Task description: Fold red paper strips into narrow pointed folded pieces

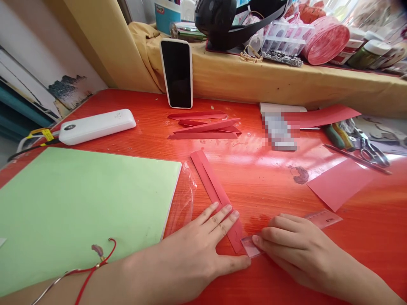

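A folded strip of red paper (208, 176) lies slantwise on the red table in front of me. My left hand (203, 237) rests flat with its fingers spread, the fingertips pressing on the lower half of that strip. The thumb reaches out near the strip's lower end. My right hand (292, 245) is closed around a clear plastic ruler (324, 219). One end of the ruler meets the lower edge of the strip, and the other sticks out beyond my knuckles. Several folded red paper strips (203, 129) lie in a loose pile farther back.
Green paper sheets (95, 190) cover the left side. A white power bank (98, 126) with cables and an upright phone (177, 74) stand behind. At right are a red paper piece (341, 184), scissors (370, 148), pliers (338, 136) and a pencil (358, 159).
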A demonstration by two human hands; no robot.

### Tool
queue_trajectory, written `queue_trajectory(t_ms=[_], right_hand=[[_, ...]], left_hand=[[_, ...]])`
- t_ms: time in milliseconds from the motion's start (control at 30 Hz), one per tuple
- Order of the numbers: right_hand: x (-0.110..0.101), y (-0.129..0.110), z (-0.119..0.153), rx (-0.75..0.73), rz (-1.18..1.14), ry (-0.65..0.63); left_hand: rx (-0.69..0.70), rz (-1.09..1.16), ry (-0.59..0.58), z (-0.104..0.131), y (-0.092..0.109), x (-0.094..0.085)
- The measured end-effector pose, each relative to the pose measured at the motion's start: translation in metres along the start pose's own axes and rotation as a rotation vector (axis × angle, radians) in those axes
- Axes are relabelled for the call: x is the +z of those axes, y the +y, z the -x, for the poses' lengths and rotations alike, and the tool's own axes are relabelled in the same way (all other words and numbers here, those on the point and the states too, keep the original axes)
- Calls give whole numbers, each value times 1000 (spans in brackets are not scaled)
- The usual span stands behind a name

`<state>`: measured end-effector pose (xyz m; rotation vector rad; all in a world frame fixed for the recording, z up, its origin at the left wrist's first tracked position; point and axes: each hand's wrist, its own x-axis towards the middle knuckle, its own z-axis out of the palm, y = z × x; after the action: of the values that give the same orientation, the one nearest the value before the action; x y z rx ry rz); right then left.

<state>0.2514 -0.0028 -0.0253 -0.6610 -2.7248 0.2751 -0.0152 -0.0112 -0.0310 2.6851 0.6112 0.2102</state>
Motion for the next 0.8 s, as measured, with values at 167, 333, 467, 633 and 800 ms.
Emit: queue_trajectory(t_ms=[167,333,467,633,800], right_hand=[[-3,2,1,-31,1,-70],[-12,10,5,-36,-55,-60],[-18,24,15,87,138,132],[-10,46,25,290,525,123],[0,50,23,310,475,80]], left_hand=[[12,-24,-11,-1,0,0],[33,-15,-33,-2,-6,-2],[136,89,-91,-3,-11,-12],[133,374,1,-6,-14,-17],[78,368,163,-8,-16,-5]])
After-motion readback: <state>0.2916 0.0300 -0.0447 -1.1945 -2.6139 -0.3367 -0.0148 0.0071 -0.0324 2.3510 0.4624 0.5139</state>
